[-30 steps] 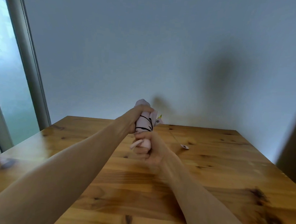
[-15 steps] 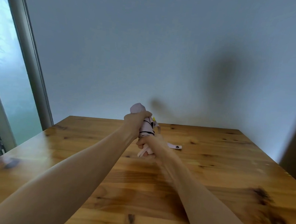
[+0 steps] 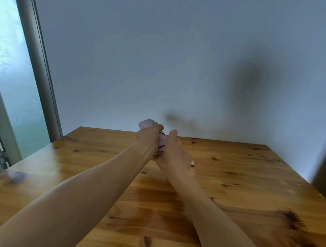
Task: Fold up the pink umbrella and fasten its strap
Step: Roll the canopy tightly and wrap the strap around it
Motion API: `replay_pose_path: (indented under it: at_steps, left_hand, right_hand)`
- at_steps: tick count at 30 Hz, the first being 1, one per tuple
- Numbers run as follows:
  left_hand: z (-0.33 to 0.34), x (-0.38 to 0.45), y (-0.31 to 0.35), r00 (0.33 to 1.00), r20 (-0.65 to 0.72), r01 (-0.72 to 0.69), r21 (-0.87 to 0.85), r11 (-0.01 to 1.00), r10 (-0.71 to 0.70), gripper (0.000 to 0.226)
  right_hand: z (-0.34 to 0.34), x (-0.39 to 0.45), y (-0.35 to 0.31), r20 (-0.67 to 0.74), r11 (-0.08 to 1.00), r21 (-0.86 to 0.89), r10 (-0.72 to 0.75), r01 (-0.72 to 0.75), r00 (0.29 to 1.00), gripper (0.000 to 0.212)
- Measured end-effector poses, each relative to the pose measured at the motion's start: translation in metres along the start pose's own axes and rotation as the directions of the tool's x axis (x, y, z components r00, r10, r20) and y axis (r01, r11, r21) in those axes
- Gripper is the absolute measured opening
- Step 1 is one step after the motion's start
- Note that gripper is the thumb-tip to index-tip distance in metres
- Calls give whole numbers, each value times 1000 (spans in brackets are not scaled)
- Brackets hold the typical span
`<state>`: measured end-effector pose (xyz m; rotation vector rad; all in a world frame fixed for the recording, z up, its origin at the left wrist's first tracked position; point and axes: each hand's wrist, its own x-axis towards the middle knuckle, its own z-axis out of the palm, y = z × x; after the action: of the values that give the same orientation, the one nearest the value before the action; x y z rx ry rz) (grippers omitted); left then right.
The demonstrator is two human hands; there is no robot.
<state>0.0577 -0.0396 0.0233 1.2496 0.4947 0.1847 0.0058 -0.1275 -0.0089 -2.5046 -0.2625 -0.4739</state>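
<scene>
Hands meet over the far middle of the wooden table, both arms stretched forward, with the pink umbrella bundled small between them. The left hand is wrapped round the upper part of the bundle, fingers curled closed on the fabric, a pale crumpled end poking out above the fist. The right hand lies against the bundle's lower right side with the thumb raised; whether its fingers are clasped round the handle or pinching the strap I cannot tell, since they sit on the side turned away from the camera. A small pale tab shows just beside the right palm, probably the strap's end, though it is too small and blurred to be sure. Judging by this, the canopy is already gathered and the strap is the step in hand. To do it well, the left fist should keep the folds squeezed tight so nothing springs loose, while the right hand draws the strap snugly round the bundle, flat and untwisted, and presses its fastener squarely onto the mate. Hidden from view are the handle, the fastener itself and the strap's path; motion blur softens the right hand and wrist.
</scene>
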Motion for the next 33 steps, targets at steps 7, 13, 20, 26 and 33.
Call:
replay_pose_path:
  at_steps: [7, 13, 20, 26, 33]
  left_hand:
    - [3, -9, -11, 999, -17, 28, -153, 988, -31, 23]
    - [-30, -5, 8, 935, 350, 0, 172, 985, -61, 19]
    - [-54, -5, 42, 720, 694, -533, 555, 639, -3, 45]
    - [-25, -28, 37, 717, 696, -674, 710, -207, 52, 40]
    - [-30, -25, 11, 380, 826, -369, 549, -750, 417, 24]
  right_hand:
    - [-1, 7, 2, 3, 926, -363, -106, 100, 994, 32]
    - [-37, 30, 23, 127, 837, -435, -309, 333, 943, 34]
    - [-39, 41, 53, 100, 456, -710, -688, 536, 718, 21]
    - [-42, 42, 41, 128, 431, -702, -707, 567, 695, 18]
    - [-59, 63, 21, 569, 961, -105, -153, 256, 808, 30]
